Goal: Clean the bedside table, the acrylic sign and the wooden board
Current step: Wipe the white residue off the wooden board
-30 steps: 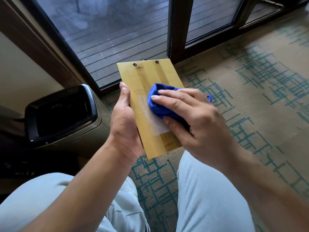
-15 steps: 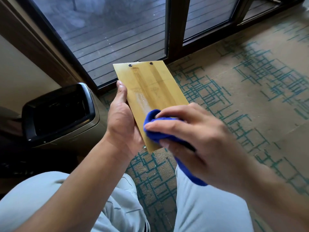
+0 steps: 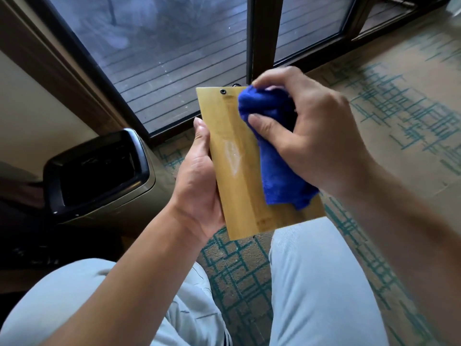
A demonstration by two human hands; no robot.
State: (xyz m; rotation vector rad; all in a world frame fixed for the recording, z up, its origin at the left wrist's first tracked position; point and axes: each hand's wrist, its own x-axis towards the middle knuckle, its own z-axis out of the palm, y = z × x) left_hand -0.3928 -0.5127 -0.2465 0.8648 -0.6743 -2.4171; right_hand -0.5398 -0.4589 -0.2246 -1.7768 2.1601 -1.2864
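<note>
A yellowish wooden board [image 3: 239, 171] with dark rivets near its top edge is held upright above my knees. My left hand [image 3: 197, 181] grips its left edge, thumb along the side. My right hand [image 3: 306, 131] is closed on a bunched blue cloth [image 3: 272, 151] pressed against the board's upper right part; the cloth hangs down over the right half. A pale wet smear shows at the board's middle. The bedside table and the acrylic sign are not in view.
A dark-rimmed bin [image 3: 97, 171] stands open on the floor at the left. Glass doors with dark frames [image 3: 262, 38] run across the back. Patterned beige and teal carpet [image 3: 399, 116] covers the floor. My legs in light trousers [image 3: 319, 283] fill the bottom.
My right hand with the blue cloth has swept from the board's lower end up to its top right. The board sits slightly lower and more upright in my left hand.
</note>
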